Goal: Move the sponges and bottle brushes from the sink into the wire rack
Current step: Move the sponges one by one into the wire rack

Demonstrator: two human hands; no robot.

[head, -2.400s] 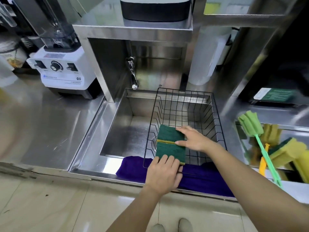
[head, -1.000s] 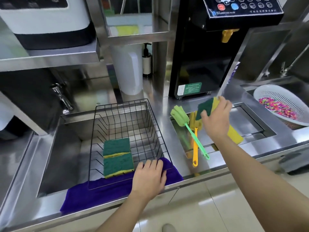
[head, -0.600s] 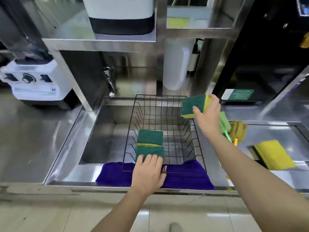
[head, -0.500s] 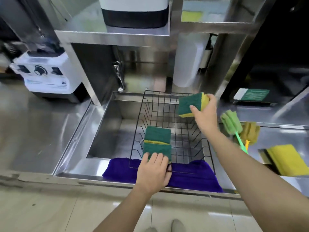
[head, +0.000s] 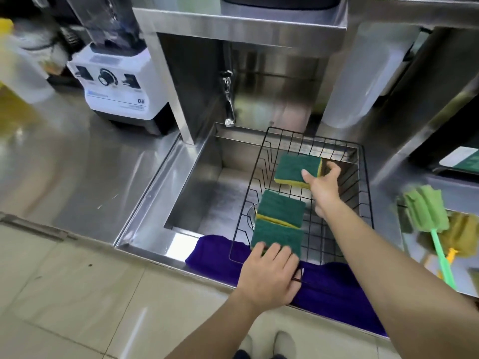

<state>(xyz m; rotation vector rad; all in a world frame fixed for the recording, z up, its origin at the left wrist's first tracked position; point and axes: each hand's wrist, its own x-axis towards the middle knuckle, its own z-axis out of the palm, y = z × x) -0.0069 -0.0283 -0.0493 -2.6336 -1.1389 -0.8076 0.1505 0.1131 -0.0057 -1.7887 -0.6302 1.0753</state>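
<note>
Risk of a bad landing for the third sponge (head: 298, 170), pinched at its right end by the right hand (head: 322, 186), thumb on the green face and fingers (head: 333, 169) curled behind the yellow edge, held over the far part of the wire rack (head: 366, 193). Hangs clear of the wire floor, tilted. Let go from this height, likely to bounce or come to rest propped against the far wall instead of lying flat beyond the two sponges (head: 280, 224) already lined up at the near left of the rack. Held at one end only, so apt to droop or twist on release.

Left hand (head: 269, 274) closed over the near rim of the rack, fingertips touching the nearest sponge. Rack seems to rest partly on the purple cloth (head: 215, 251) draped over the near edge of the sink (head: 197, 182); without that steadying grip, could slide or tip on the soft cloth.

Green bottle brush (head: 427, 216) and yellow one (head: 464, 234) lie well apart to the right, still to be moved; long handles may snag the wires.
</note>
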